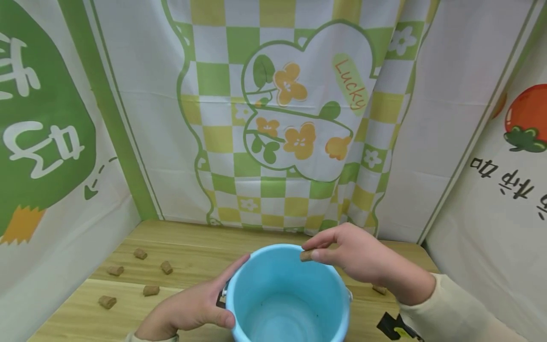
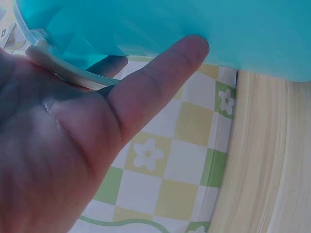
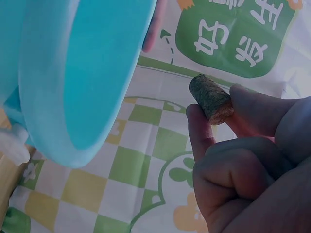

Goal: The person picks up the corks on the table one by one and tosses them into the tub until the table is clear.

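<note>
A light blue plastic bucket stands at the front of the table, its mouth facing up toward me. My left hand rests against the left side of it, thumb and fingers spread out straight along the outer wall. In the left wrist view the thumb touches the blue wall beside the pale handle. Between thumb and fingertips, my right hand pinches a cork over the bucket's far right rim. Its remaining fingers are curled in the right wrist view. Small dark specks show on the bucket's inner bottom.
Several corks, one of them here, lie scattered on the wooden table left of the bucket. Another cork lies under the right wrist. A black object is near the right sleeve. Printed cloth hangs behind.
</note>
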`<state>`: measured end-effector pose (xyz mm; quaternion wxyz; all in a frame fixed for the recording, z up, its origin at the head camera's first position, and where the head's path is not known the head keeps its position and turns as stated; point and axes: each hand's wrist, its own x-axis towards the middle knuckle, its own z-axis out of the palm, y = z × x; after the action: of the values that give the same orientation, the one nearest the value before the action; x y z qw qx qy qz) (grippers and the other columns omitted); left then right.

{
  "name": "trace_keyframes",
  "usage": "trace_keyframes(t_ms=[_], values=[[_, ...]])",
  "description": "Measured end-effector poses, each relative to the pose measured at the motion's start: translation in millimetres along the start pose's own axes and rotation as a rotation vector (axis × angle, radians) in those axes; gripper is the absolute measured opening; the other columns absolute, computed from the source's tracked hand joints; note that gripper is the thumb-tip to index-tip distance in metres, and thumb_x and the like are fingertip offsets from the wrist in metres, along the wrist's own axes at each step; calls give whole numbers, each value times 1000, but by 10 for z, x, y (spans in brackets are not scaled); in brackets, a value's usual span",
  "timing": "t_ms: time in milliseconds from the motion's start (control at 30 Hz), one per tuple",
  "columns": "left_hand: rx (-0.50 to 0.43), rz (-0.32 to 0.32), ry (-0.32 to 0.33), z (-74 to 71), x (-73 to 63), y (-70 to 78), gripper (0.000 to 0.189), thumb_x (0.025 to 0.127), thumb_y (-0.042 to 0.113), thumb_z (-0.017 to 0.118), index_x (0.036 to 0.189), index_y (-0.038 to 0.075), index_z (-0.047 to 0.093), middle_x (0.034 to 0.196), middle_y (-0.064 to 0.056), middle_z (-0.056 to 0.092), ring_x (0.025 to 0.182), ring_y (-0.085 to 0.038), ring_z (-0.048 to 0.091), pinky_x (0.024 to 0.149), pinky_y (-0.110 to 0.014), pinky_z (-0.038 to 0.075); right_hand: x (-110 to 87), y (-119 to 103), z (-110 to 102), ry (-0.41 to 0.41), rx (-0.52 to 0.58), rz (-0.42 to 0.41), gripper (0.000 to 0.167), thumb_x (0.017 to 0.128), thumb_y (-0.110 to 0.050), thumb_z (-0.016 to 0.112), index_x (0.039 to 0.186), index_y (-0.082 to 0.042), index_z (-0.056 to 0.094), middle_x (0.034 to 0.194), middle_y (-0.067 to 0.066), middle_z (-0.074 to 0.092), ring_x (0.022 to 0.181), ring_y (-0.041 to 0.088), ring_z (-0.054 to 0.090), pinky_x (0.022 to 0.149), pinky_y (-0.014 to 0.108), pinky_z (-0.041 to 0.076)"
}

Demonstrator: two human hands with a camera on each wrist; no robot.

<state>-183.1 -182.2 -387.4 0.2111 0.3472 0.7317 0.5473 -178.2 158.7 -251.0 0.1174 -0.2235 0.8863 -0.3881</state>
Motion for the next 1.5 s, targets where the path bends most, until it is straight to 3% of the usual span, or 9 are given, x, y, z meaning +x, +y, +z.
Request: trace_keyframes(t_ms=[233, 533, 800, 1100, 1500], values=[[-20, 20, -9, 1, 4, -31, 111, 86, 48, 77, 161, 33, -3, 155, -16, 30, 129, -35, 44, 99, -37, 42, 66, -64, 66, -5, -78, 20, 15, 97, -30, 67, 111, -35, 73, 111, -12, 66, 111, 16, 57, 92, 48, 46], [-24, 0, -16, 9, 1, 15, 110, 85, 50, 77, 160, 35, -3, 154, -11, 32, 130, -32, 44, 100, -36, 41, 90, -102, 98, -22, -76, 6, 16, 97, -30, 67, 112, -33, 74, 110, -11, 65, 109, 16, 57, 91, 47, 46], [-35, 20, -18, 4, 17, -35, 109, 86, 50, 76, 160, 34, -2, 154, -16, 31, 129, -35, 44, 99, -38, 43, 105, -115, 129, -19, -53, -24, 17, 98, -31, 67, 113, -36, 73, 111, -11, 65, 111, 17, 56, 90, 46, 46], [-65, 23, -34, 23, 10, -15, 109, 87, 51, 75, 160, 34, -3, 155, -17, 29, 129, -37, 44, 99, -41, 44, 106, -94, 172, 24, 3, -2, 41, 93, -39, 71, 133, -39, 62, 117, -11, 66, 131, 27, 45, 91, 47, 46], [-77, 22, -44, 33, 1, 25, 107, 88, 53, 72, 160, 33, -4, 156, -19, 26, 130, -37, 43, 96, -40, 46, 70, -42, 105, 41, 54, 22, 46, 88, -44, 76, 132, -38, 64, 120, -7, 66, 128, 26, 48, 89, 45, 48]])
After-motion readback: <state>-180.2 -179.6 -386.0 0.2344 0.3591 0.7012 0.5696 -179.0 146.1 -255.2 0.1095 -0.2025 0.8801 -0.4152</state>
